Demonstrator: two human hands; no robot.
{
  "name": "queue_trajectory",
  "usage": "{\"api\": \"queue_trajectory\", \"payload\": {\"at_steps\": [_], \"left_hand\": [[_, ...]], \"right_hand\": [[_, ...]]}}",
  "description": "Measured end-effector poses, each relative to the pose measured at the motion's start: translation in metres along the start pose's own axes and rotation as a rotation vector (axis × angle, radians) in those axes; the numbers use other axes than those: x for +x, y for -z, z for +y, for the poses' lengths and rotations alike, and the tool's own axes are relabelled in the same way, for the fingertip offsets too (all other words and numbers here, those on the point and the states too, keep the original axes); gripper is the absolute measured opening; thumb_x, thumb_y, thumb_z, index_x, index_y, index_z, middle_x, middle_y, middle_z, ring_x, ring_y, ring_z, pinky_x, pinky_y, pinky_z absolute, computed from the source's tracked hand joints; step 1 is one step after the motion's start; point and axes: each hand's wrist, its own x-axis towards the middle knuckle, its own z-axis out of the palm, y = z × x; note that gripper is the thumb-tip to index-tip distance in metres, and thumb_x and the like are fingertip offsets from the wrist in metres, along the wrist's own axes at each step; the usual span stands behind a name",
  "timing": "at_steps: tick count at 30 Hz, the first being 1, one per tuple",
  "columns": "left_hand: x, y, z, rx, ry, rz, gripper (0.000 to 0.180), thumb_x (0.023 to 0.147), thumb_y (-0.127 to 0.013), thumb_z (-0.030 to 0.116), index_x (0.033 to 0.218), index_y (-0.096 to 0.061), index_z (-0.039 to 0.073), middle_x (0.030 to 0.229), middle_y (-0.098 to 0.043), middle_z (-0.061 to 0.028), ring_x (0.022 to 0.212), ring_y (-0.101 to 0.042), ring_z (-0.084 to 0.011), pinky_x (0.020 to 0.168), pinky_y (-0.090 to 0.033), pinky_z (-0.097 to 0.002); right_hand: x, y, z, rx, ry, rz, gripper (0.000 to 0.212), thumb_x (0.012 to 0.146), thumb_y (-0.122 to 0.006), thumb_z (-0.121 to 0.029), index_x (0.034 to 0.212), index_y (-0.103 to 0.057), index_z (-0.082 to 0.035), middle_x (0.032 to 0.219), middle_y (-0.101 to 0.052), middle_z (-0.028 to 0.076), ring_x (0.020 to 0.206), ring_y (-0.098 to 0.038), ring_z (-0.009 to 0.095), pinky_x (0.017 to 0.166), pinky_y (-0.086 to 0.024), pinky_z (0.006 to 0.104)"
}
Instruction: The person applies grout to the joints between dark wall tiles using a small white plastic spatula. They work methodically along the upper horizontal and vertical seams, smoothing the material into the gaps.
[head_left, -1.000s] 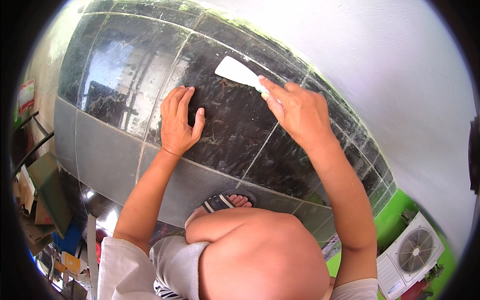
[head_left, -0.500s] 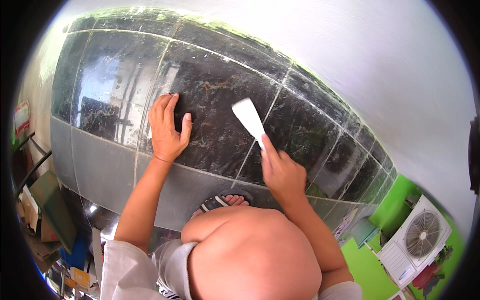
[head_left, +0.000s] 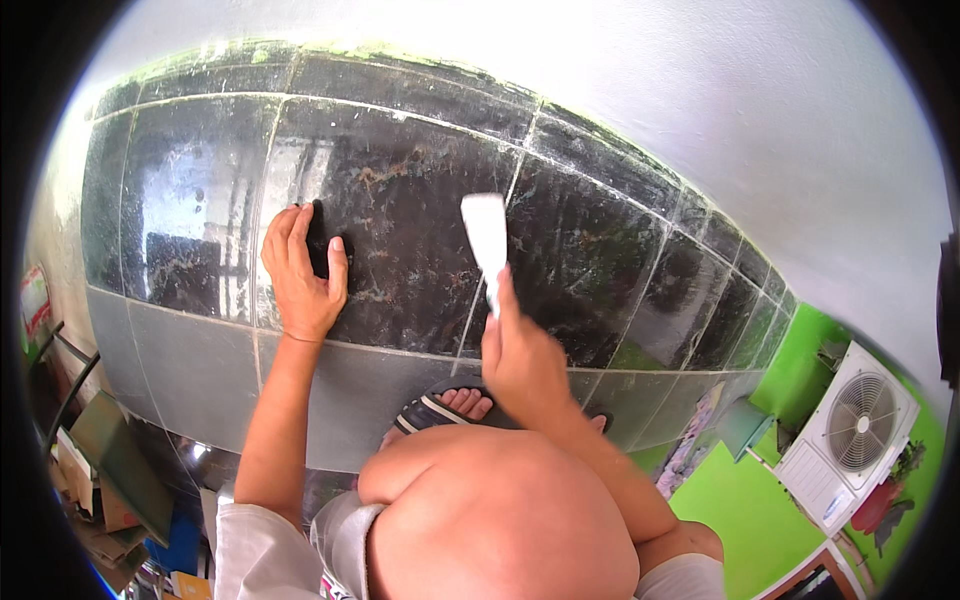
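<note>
Scraper [head_left: 485, 235], white and flat-bladed, was held over dark tiles [head_left: 400, 260] near the centre of the frame.

The right hand [head_left: 528, 365], just below centre, was closed round the handle, index finger laid along it; whether the blade touched the surface could not be told. The left hand [head_left: 303, 285], left of centre, appeared to rest on the tiles, thumb spread from slightly bent fingers. Work looked part-done: the middle tile seemed mostly dark, with brownish streaks and faint specks, though how much was scraped was unclear. Yellow-green residue [head_left: 380, 50] along the upper edge seemed left to remove.
</note>
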Motion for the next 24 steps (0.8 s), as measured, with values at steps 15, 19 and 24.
{"api": "queue_trajectory", "payload": {"at_steps": [15, 19, 24], "left_hand": [[-0.002, 0.0, -0.002, 0.017, -0.015, 0.007, 0.051, 0.093, -0.068, 0.015, 0.14, -0.057, 0.0, 0.137, -0.057, -0.0191, 0.132, -0.051, -0.0384, 0.114, -0.034, -0.0502], [-0.002, 0.001, -0.004, -0.018, -0.018, 0.009, 0.051, 0.092, -0.069, 0.015, 0.139, -0.057, 0.0, 0.137, -0.057, -0.0194, 0.132, -0.051, -0.0388, 0.114, -0.035, -0.0505], [0.001, -0.001, 0.0, -0.004, -0.007, 0.004, 0.051, 0.092, -0.068, 0.016, 0.139, -0.056, -0.001, 0.138, -0.056, -0.0194, 0.133, -0.05, -0.0392, 0.113, -0.035, -0.0507]], "right_hand": [[0.039, 0.022, -0.013, -0.045, -0.06, 0.106, 0.056, 0.099, -0.056, -0.022, 0.15, -0.049, 0.001, 0.063, -0.068, 0.02, 0.055, -0.067, 0.041, 0.056, -0.055, 0.0537], [0.041, 0.029, -0.024, -0.03, -0.052, 0.09, 0.055, 0.099, -0.055, -0.022, 0.149, -0.05, 0.001, 0.063, -0.068, 0.021, 0.055, -0.067, 0.041, 0.056, -0.055, 0.0538], [0.005, 0.008, -0.02, 0.037, -0.054, 0.06, 0.059, 0.1, -0.055, -0.02, 0.155, -0.046, -0.002, 0.062, -0.067, 0.017, 0.053, -0.067, 0.036, 0.053, -0.055, 0.0496]]}}
